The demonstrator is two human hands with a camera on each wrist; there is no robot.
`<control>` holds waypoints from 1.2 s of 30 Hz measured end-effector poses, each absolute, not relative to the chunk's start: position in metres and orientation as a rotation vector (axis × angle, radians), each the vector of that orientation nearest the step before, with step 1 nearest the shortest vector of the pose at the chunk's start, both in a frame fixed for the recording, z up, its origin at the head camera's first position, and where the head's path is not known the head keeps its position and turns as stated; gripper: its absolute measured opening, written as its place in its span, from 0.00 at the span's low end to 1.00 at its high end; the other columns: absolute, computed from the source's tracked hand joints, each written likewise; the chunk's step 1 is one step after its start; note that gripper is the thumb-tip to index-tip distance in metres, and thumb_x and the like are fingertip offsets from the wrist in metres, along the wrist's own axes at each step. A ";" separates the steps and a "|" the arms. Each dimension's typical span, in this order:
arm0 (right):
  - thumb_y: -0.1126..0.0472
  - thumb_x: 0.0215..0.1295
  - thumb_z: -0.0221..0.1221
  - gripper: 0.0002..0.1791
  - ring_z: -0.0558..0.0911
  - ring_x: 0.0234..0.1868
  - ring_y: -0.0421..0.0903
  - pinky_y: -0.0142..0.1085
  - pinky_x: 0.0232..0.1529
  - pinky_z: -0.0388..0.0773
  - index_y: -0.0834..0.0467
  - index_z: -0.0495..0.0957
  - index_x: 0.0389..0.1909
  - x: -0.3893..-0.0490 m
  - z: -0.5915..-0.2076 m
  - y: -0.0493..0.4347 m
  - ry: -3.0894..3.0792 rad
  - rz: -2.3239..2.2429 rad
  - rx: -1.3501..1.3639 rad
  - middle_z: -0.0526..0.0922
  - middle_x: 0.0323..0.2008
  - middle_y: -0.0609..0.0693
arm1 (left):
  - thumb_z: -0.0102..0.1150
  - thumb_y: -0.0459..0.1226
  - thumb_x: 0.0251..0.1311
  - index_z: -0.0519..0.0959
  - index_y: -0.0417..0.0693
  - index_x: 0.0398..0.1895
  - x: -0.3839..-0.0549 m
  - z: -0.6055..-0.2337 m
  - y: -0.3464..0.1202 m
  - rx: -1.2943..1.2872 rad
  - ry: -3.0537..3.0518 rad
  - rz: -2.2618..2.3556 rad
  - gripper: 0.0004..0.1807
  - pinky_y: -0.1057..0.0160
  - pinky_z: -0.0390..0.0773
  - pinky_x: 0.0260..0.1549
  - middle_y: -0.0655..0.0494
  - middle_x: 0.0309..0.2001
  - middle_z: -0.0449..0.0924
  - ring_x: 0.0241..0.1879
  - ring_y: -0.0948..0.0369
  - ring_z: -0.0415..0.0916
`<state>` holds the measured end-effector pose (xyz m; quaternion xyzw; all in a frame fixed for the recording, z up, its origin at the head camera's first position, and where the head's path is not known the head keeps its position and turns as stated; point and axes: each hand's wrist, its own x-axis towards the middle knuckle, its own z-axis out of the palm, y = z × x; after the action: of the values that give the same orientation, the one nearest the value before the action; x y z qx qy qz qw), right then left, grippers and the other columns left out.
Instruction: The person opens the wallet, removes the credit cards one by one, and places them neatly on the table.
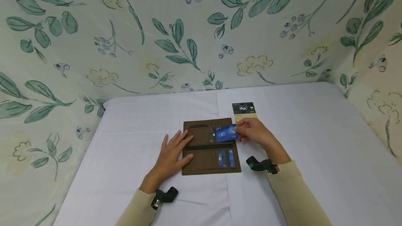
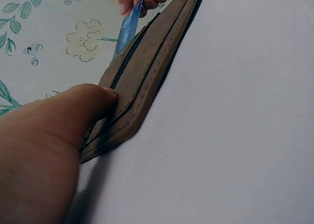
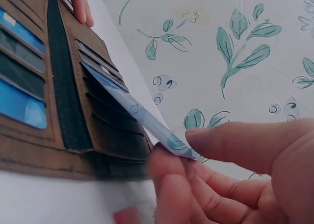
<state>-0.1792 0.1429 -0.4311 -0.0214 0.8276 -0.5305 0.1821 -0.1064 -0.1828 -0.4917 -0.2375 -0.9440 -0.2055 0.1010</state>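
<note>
A brown bifold wallet (image 1: 201, 166) lies spread out on the white-covered table. My left hand (image 1: 169, 156) rests on its left edge with the fingers spread; in the left wrist view the thumb (image 2: 100, 99) lies on the leather. With thumb and fingers, my right hand (image 1: 255, 133) pinches the outer end of a blue VIP card (image 1: 226, 133). That card's other end meets the card slots of the wallet's far half, seen slanting up from them in the right wrist view. Beside it, another card (image 1: 213, 135) shows in a slot. Several cards (image 3: 22, 52) fill the near half's slots.
A black-and-gold VIP card (image 1: 244, 108) lies beyond the wallet's far right corner, partly behind my right hand. A dark zipper strip (image 3: 64, 82) runs along the wallet's middle. Floral cloth (image 1: 188, 44) hangs behind and beside the white table (image 1: 141, 121).
</note>
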 end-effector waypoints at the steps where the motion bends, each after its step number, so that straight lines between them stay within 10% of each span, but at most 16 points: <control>1: 0.61 0.66 0.59 0.17 0.80 0.24 0.46 0.35 0.30 0.82 0.69 0.73 0.48 -0.179 -0.432 0.143 2.334 -1.501 -0.058 0.84 0.27 0.54 | 0.56 0.55 0.63 0.64 0.57 0.72 -0.106 -0.492 -0.183 -0.702 -2.792 -0.604 0.35 0.35 0.40 0.66 0.54 0.74 0.56 0.73 0.50 0.50; 36: 0.59 0.66 0.59 0.21 0.80 0.28 0.48 0.36 0.34 0.82 0.69 0.70 0.54 -0.179 -0.414 0.211 2.316 -1.431 -0.177 0.83 0.32 0.57 | 0.56 0.55 0.63 0.64 0.57 0.71 -0.107 -0.492 -0.182 -0.701 -2.799 -0.595 0.35 0.35 0.40 0.66 0.54 0.73 0.57 0.73 0.50 0.50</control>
<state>-0.1795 0.2106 -0.4137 -0.0633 0.8308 -0.5134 0.2055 -0.1069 -0.1820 -0.4916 -0.2369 -0.9455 -0.2010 0.0977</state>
